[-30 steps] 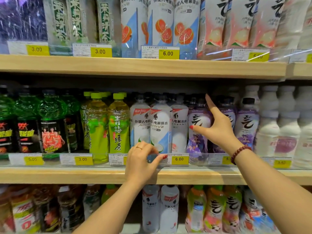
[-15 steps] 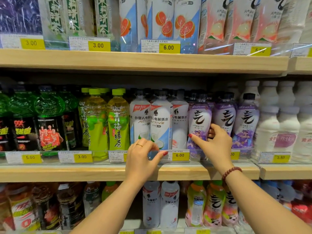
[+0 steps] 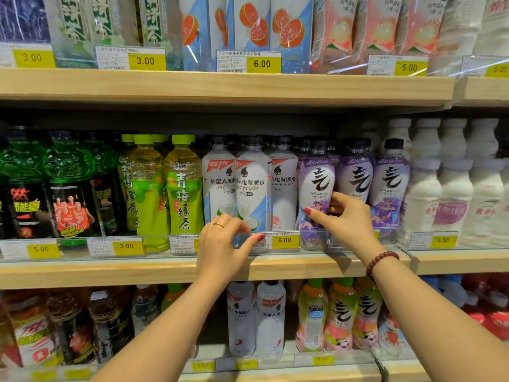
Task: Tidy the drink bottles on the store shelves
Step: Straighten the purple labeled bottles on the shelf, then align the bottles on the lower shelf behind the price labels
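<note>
Purple bottle [image 3: 316, 186]: upright at the front of the middle shelf [image 3: 110, 271], leftmost of three purple ones, just beside the white bottles [image 3: 252, 188].
Right hand [image 3: 345, 220]: holds its lower label, thumb across the front, fingers tucked into the gap on its right.
Long axis: vertical, and the hand reaches it from below and to the right.
Left hand [image 3: 221, 244]: at the clear front rail [image 3: 157, 245], fingers curled; I cannot tell whether it pinches the rail.
Nearer hand: the right, so any turn or nudge looks like its job.

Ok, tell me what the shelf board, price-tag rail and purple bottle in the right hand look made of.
Shelf board: pale wood or wood-look laminate, matte, faint grain. Price-tag rail: clear glossy plastic; see-through, catching glints. Purple bottle, gripped by the right hand: probably plastic under a printed sleeve, soft sheen.
</note>
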Available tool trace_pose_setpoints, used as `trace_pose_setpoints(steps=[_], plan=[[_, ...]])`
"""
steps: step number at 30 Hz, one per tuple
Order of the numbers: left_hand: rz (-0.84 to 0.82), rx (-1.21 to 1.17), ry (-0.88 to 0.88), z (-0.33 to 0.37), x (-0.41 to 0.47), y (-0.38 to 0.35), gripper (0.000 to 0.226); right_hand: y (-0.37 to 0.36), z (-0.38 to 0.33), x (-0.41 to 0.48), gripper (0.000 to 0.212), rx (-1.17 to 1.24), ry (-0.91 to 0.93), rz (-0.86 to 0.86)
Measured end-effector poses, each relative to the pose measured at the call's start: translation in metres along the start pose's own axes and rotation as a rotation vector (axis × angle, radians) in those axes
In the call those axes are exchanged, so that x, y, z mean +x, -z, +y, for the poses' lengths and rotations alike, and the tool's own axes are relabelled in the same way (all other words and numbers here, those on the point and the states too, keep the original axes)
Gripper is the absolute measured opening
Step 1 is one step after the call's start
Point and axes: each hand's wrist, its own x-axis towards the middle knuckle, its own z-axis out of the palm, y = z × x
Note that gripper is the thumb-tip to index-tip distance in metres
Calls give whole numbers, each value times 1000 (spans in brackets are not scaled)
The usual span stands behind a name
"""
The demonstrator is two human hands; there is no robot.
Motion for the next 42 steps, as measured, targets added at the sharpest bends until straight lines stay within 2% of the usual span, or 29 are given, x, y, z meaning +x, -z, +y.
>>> trace_pose_setpoints(steps=[6, 10, 13, 18, 22, 27, 33, 36, 42], plan=[[-21, -37, -9, 2, 0, 5, 21, -1, 1, -13, 39, -136, 107, 6], [-86, -38, -11, 2, 0, 9, 17, 5, 11, -33, 50, -182, 161, 19], [-160, -63, 1, 1, -1, 16, 13, 14, 17, -50, 42, -257, 253, 14], [-298, 78, -69, 2, -23, 35, 30, 16, 20, -86, 34, -321, 520, 25], [-330, 98, -26, 0, -56, 54, 37, -3, 22, -120, 39, -269, 609, -89], [-377, 202, 70, -7, -105, 81, 41, -49, 28, -155, 47, -228, 605, -317], [-505, 360, 184, -26, -156, 104, 47, -100, 29, -180, 52, -144, 436, -538], [-560, 401, 241, -41, -173, 111, 51, -120, 24, -188, 55, -149, 408, -594], [-705, 431, 239, -92, -180, 116, 54, -160, 13, -190, 57, -178, 325, -620]])
